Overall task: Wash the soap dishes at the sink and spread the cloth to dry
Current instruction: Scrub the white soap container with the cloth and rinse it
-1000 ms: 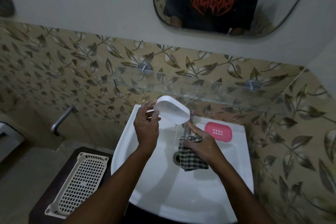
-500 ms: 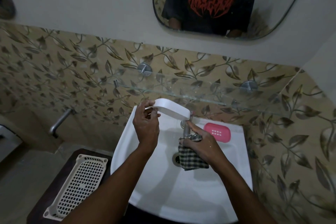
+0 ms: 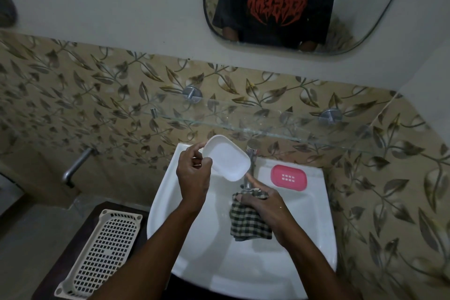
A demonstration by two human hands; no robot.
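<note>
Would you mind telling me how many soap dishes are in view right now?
2. A white soap dish is held in the left hand above the sink, and a pink soap dish rests on the sink's back right ledge. None appears hidden.

Left hand holds a white dish tilted over the sink; right hand grips a checked cloth near the tap. Pink dish lies far right.
</note>
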